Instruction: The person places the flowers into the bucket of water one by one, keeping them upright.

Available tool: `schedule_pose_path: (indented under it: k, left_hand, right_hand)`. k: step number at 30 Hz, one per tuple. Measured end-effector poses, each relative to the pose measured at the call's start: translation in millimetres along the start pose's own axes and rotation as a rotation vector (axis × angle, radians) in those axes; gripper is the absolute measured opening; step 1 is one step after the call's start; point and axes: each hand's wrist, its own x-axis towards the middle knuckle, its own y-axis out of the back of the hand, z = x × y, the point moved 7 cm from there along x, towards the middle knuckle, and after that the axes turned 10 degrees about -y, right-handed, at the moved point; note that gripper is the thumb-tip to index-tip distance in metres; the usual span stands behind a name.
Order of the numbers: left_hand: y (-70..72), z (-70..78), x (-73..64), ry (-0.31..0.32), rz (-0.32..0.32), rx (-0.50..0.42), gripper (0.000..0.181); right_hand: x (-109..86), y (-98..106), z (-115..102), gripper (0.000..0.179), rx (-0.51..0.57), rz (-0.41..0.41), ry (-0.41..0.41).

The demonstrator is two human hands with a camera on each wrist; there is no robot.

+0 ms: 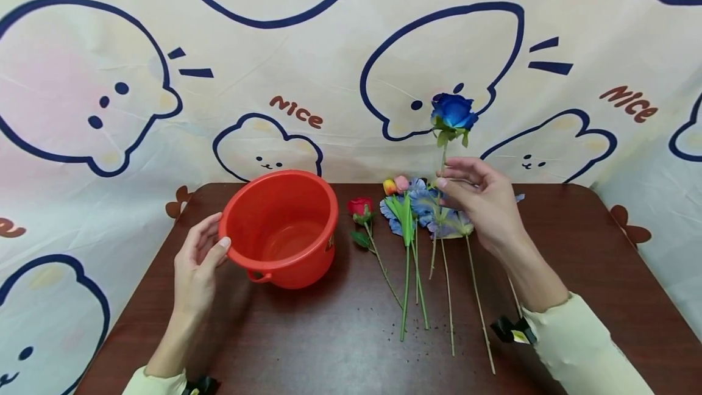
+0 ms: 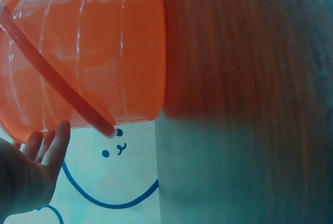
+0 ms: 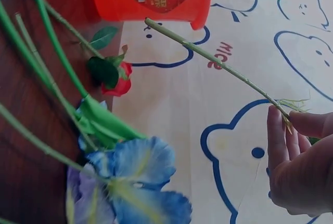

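A red bucket (image 1: 296,267) stands on the table at centre left. My left hand (image 1: 198,261) holds its left side, with the thumb on the rim and the fingers outside below it; the left wrist view shows those fingers (image 2: 56,148) against the wall. My right hand (image 1: 482,200) pinches the stem of a blue rose (image 1: 454,111) between thumb and fingers, bloom up, above the flowers on the table. The stem's cut end (image 3: 151,22) shows in the right wrist view, overlapping the bucket's edge. There, the bloom is mostly hidden behind the hand.
Right of the bucket lie a red rose (image 1: 360,206), green-stemmed tulips (image 1: 406,224) and several pale blue flowers (image 1: 422,200), stems toward me. Dark specks dot the brown table (image 1: 329,346). A patterned cloth (image 1: 340,78) hangs behind. The bucket's handle (image 2: 57,78) hangs down its side.
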Motion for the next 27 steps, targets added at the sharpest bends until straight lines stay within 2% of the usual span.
schedule_pose_path:
  k: [6,12,20,27]
  left_hand:
    - [0.0,-0.7,-0.1,0.002,0.001,0.003,0.049]
    - [0.2,-2.1,0.5,-0.007,0.008,-0.016,0.049]
    - [0.7,-1.3,0.5,-0.006,0.018,-0.017,0.048]
    - [0.0,-1.0,0.3,-0.003,0.022,-0.052,0.046]
  right_hand:
    - [8.8,-20.9,-12.7,0.035,-0.049,-0.028,-0.010]
    - [17.7,-43.7,-24.9,0.038,-0.060,-0.066,0.024]
    - [27.8,-73.7,-42.2,0.037,-0.046,-0.092,0.041]
    - [36.8,-97.5,-49.9,0.037,0.030,-0.112,0.051]
